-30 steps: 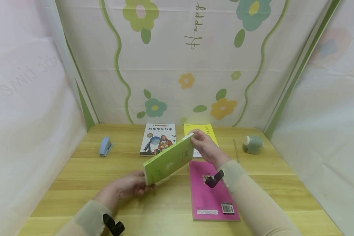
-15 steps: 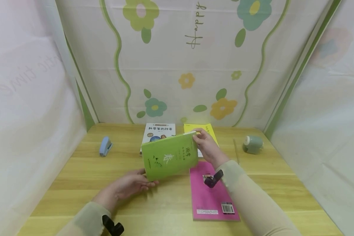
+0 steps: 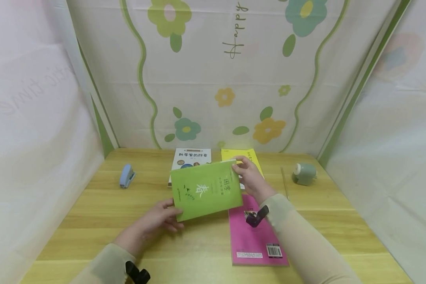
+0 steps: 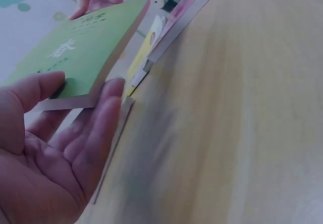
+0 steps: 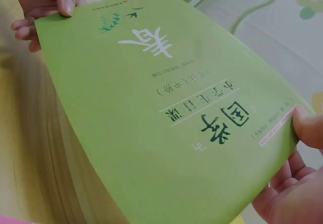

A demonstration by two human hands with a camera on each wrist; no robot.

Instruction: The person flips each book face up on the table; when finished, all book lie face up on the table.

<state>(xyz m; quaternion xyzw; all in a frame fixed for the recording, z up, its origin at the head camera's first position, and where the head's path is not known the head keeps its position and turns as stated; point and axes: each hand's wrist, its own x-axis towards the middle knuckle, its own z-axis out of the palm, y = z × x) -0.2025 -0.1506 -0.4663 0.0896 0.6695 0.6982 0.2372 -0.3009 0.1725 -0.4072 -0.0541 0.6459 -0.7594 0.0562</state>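
A green book is held above the table between both hands, its printed cover turned up towards me and its length running sideways. At its left end my left hand pinches the edge, thumb on the cover and fingers beneath, as the left wrist view shows. My right hand grips the other end near the far corner, its thumb on the cover in the right wrist view. Below and to the right lies a pink book with a barcode, partly covered by the green book and the right forearm.
At the back lie a white book and a yellow book, both partly hidden. A blue stapler stands at the left. On the right are a thin stick and a grey-green pencil sharpener. Cloth walls surround the wooden table.
The green book has tilted from nearly edge-on so its cover faces me. My left thumb has come onto the cover; both hands stay at the book's ends.
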